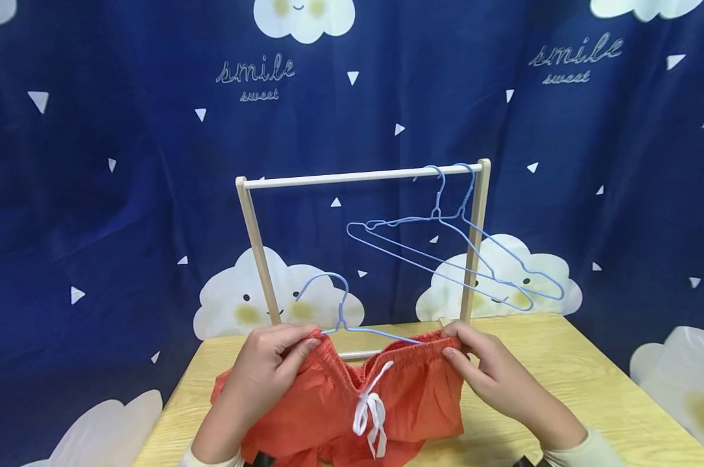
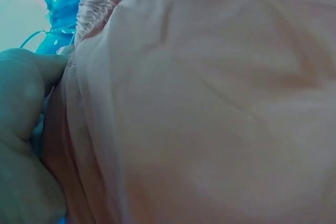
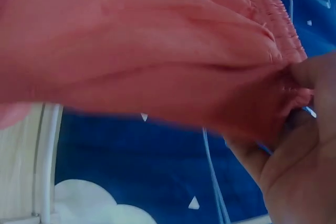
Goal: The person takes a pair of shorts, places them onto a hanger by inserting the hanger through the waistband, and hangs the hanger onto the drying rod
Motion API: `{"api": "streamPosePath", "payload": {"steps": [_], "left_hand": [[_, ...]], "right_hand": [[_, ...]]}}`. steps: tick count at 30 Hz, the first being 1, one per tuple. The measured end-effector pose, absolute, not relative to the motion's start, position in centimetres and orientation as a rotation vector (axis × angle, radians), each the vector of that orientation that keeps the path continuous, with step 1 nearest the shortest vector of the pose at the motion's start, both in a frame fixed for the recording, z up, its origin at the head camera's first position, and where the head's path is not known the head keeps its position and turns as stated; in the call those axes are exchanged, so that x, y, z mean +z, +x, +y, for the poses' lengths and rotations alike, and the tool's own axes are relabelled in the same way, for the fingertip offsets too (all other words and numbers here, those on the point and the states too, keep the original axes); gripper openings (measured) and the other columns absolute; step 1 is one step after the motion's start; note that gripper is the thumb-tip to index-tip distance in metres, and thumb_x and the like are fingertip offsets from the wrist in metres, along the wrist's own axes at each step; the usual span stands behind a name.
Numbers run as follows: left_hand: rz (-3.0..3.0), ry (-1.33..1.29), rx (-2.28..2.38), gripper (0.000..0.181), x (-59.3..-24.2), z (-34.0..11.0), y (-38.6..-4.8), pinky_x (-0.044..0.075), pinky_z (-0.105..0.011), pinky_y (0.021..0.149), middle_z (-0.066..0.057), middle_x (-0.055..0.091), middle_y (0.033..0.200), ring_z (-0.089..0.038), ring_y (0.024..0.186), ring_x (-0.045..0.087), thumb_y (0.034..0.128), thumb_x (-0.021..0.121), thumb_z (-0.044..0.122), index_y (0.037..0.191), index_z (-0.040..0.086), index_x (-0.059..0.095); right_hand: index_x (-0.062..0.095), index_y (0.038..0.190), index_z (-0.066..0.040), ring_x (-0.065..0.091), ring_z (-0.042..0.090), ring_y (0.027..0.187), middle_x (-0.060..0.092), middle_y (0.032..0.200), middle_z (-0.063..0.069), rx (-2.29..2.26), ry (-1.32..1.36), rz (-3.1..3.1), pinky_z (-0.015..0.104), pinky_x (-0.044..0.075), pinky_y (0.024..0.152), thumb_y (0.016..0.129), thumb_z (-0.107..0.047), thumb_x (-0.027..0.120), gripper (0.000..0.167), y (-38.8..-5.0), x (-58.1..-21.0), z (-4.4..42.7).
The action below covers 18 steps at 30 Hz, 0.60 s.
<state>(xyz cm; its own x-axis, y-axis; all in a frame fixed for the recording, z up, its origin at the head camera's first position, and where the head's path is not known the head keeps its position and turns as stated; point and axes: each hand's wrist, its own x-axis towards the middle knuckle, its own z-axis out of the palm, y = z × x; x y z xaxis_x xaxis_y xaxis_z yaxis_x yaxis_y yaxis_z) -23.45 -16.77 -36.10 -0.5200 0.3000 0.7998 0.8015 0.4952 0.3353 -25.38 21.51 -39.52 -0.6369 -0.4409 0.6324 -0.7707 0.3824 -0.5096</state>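
Observation:
Orange-red shorts with an elastic waistband and a white drawstring hang between both hands above the table. A blue wire hanger sits inside the waist, its hook standing up free of any bar. At the waistband's left end, my left hand pinches the cloth between thumb and fingers. My right hand pinches the other end of the waistband, close to the hanger's right arm. Cloth fills most of the left wrist view. In the right wrist view the shorts stretch away from the gripping fingers.
A rack with a white top bar and wooden posts stands behind the shorts. Two blue wire hangers hang at the bar's right end. Beneath is a light wooden table; a dark blue curtain with clouds hangs behind.

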Motion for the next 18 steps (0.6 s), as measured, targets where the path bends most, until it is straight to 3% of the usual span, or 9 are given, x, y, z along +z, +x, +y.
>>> {"api": "streamPosePath", "payload": {"steps": [9, 13, 18], "left_hand": [[-2.037, -0.943, -0.950, 0.021, -36.6, -14.2, -23.3, 0.058, -0.016, 0.090, 0.003, 0.083, 0.103, -0.013, 0.096, 0.079, 0.0945, 0.080, 0.002, 0.110, 0.016, 0.085], [-2.031, -0.987, -0.912, 0.018, -36.9, -13.2, -22.9, 0.059, -0.017, 0.086, 0.007, 0.081, 0.097, -0.008, 0.091, 0.077, 0.0960, 0.080, 0.005, 0.109, 0.017, 0.084], [-2.067, -0.956, -0.890, 0.013, -37.1, -12.4, -22.6, 0.059, -0.019, 0.083, 0.011, 0.079, 0.095, -0.003, 0.089, 0.074, 0.0988, 0.079, 0.010, 0.108, 0.018, 0.083]], "right_hand": [[0.060, 0.123, -0.026, 0.064, 0.001, 0.089, 0.066, 0.105, -0.016, 0.951, 1.033, -2.278, 0.025, 0.056, 0.079, 0.109, -0.007, 0.063, 0.024, -23.6, -38.5, 18.9], [0.058, 0.129, -0.025, 0.062, -0.002, 0.089, 0.066, 0.107, -0.016, 0.837, 0.986, -2.311, 0.027, 0.058, 0.080, 0.108, -0.014, 0.066, 0.025, -23.4, -38.1, 16.9], [0.063, 0.116, -0.029, 0.057, -0.002, 0.080, 0.061, 0.091, -0.020, 0.870, 0.935, -2.299, 0.024, 0.053, 0.071, 0.108, -0.016, 0.067, 0.015, -23.4, -37.7, 15.1]]}}
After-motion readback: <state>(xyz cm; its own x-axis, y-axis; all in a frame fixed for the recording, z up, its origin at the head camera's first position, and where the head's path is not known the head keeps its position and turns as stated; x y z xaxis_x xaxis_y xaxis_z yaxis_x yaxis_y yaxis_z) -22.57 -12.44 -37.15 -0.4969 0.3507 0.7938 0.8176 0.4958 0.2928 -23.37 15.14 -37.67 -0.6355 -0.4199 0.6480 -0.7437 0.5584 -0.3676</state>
